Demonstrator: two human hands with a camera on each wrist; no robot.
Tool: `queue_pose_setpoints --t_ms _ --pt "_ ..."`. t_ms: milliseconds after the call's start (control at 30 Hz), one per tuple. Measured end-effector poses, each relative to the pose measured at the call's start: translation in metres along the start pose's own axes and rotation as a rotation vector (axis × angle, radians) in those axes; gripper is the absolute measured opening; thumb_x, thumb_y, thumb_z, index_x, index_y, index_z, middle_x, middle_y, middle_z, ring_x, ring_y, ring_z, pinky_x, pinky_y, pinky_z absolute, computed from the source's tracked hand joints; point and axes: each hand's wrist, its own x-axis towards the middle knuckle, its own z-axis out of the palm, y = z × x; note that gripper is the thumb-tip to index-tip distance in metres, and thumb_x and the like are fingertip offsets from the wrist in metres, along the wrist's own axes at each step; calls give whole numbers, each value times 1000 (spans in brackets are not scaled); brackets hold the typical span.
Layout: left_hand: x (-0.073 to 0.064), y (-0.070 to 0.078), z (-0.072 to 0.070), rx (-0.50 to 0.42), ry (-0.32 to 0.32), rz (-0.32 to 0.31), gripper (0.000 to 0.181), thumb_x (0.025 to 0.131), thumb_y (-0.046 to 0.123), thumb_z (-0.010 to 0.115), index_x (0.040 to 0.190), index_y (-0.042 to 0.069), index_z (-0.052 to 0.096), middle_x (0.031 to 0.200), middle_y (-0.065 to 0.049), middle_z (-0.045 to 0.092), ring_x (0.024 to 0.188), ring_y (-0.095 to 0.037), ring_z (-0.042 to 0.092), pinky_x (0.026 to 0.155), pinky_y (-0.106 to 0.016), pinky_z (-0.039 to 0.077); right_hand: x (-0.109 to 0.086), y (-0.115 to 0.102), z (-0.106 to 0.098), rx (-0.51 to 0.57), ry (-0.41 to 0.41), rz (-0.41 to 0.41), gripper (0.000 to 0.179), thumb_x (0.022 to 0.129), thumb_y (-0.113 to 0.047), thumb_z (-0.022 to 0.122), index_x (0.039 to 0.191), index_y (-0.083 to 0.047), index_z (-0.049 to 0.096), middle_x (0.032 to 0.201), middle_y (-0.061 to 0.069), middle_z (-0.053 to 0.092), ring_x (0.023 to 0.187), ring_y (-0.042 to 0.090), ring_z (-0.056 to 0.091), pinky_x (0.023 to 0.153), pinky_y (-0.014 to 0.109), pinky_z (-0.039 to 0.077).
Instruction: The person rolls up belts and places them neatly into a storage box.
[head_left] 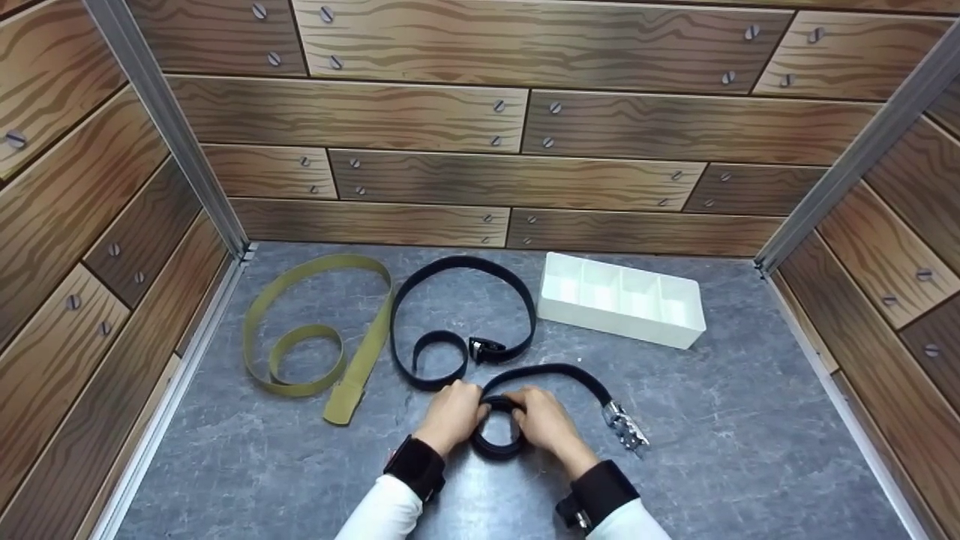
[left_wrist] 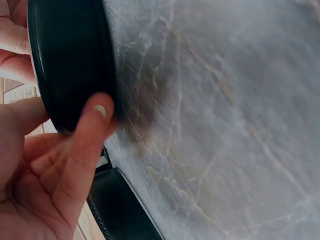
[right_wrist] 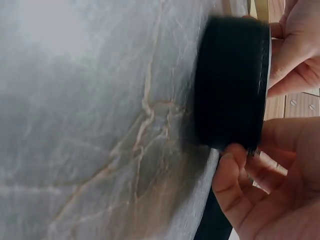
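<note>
A black belt (head_left: 498,450) with a silver buckle (head_left: 625,427) lies in front of me, its near part wound into a round coil. My left hand (head_left: 448,415) pinches the coil's left side, and my right hand (head_left: 546,421) holds its right side. In the left wrist view the coil's smooth outer face (left_wrist: 75,65) stands on edge, with a left fingertip (left_wrist: 100,109) against it. From the right wrist, the coil (right_wrist: 232,82) shows with right fingers (right_wrist: 235,167) at its edge. The unwound length arcs behind the hands toward the buckle.
Beyond my left hand, a second black belt (head_left: 529,300) with a dark buckle lies in loops. An olive belt (head_left: 259,311) is spread in loops at the left. A white tray (head_left: 615,319) with several compartments stands at the back right. Wood-patterned walls (head_left: 420,176) enclose the grey surface.
</note>
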Motion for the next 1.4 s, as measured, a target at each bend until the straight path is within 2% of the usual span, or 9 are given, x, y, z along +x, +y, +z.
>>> queue_pose_setpoints --t_ms 167,333,467,600,867,1067,1233,1300,1400 --pt "0 2 0 36 7 27 21 83 17 72 66 8 64 70 -10 67 65 -32 67 58 -42 52 1 3 0 -20 15 -55 30 88 -1 64 118 -1 69 113 17 66 107 40 61 93 53 45" --pt "-2 4 4 43 53 19 20 80 16 72 64 8 64 69 -9 67 63 -32 66 55 -42 51 -6 5 -2 17 68 25 29 87 -7 69 113 3 68 106 17 67 101 37 62 90 51 47" --pt "-4 7 8 44 64 0 22 79 19 74 62 10 64 68 -9 67 62 -32 66 53 -42 50 -17 5 -5 129 -5 160 26 87 -5 68 111 5 68 80 11 67 70 24 67 66 40 55" --pt "-3 8 9 39 50 5 20 79 21 75 67 9 64 71 -10 68 65 -33 67 55 -43 51 -19 7 -7 205 -70 202 29 91 -1 62 119 5 65 71 10 64 49 16 61 47 33 52" --pt "0 8 8 31 8 66 17 83 20 74 74 8 64 74 -10 68 68 -32 67 60 -42 53 -8 13 -4 67 11 91 27 89 -2 64 114 -4 72 110 20 69 103 36 64 88 51 49" --pt "3 8 4 29 32 47 15 77 14 74 68 7 65 73 -11 68 66 -33 67 59 -42 53 -3 14 -2 49 16 33 26 89 -4 64 115 -2 71 110 17 68 107 37 62 92 51 47" --pt "2 7 4 21 51 18 13 76 13 74 68 6 66 73 -11 68 66 -33 67 59 -42 53 -6 12 -4 81 -3 74 34 88 -6 67 120 4 65 115 22 65 111 40 58 97 54 43" --pt "2 8 4 14 59 14 12 75 12 74 68 6 66 73 -12 68 66 -33 67 59 -41 53 -9 9 -6 85 -3 122 36 87 -8 68 120 6 64 112 23 65 104 38 61 93 52 46" --pt "1 9 4 -2 70 9 12 74 11 73 67 5 66 72 -13 68 66 -33 67 59 -41 53 -14 4 -8 92 -33 195 29 88 -11 68 112 5 65 89 16 68 79 27 67 75 43 54"
